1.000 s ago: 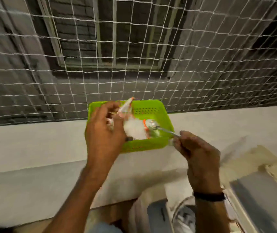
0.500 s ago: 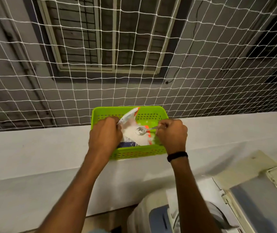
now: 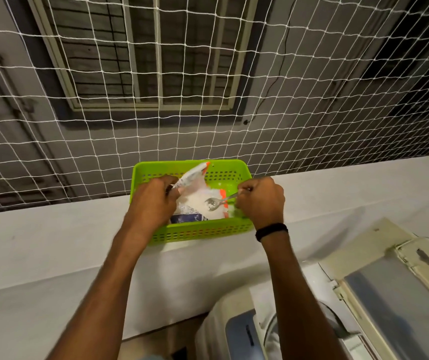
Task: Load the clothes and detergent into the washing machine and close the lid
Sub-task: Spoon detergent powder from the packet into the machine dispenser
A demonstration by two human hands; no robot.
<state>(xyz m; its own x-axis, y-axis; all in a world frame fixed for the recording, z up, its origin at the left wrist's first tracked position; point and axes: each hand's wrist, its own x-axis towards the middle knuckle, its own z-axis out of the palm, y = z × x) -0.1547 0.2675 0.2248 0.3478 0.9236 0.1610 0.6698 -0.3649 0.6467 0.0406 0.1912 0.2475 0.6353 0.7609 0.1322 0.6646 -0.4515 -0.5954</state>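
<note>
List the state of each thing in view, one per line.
Detergent packet: open, held by left hand, inside basket.
Spoon: gripped by right hand, bowl over the powder.
Green basket: on the ledge.
Washing machine lid: raised.

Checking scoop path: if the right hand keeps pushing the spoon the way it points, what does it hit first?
Likely the white powder in the open detergent bag: the spoon in the right hand points left into it, bowl already at the powder. Depth unclear.

Both your forearms are bare, with no sleeves showing anywhere along them. Your left hand [image 3: 153, 201] wears nothing at the wrist. Just below your right hand [image 3: 261, 200] sits a narrow, plain black wristband [image 3: 271, 231].
</note>
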